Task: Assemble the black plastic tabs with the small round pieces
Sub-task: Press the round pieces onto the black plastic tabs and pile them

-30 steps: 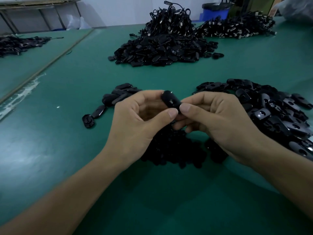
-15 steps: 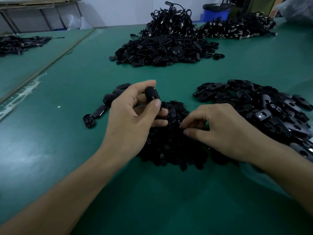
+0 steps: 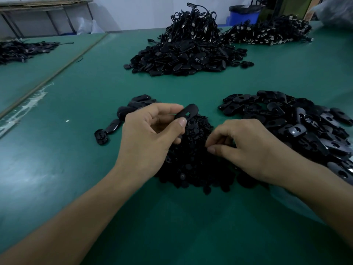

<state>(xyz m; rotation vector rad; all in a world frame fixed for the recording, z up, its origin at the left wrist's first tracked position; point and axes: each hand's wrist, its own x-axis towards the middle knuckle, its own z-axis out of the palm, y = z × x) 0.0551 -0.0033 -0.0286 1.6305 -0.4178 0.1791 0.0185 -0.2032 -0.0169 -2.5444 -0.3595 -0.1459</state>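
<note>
My left hand [image 3: 147,136] pinches a black oval plastic tab [image 3: 186,112] between thumb and forefinger, just above a heap of small round black pieces [image 3: 193,159]. My right hand [image 3: 246,148] rests on the right side of that heap with its fingers curled down into the pieces; whether it holds one is hidden. A pile of loose black tabs [image 3: 298,123] lies to the right of the hands. A small group of tabs [image 3: 122,115] lies to the left, behind my left hand.
The work surface is a green table [image 3: 76,169]. A large mound of black tabs [image 3: 183,56] sits at the back centre, topped with black cables [image 3: 194,20]. More cables [image 3: 267,33] lie at the back right, and a dark pile [image 3: 24,48] at the far left.
The hands have come apart. My left hand kept the tab and shifted left, tilting it. My right hand dropped onto the heap of round pieces and curled its fingers into it.
</note>
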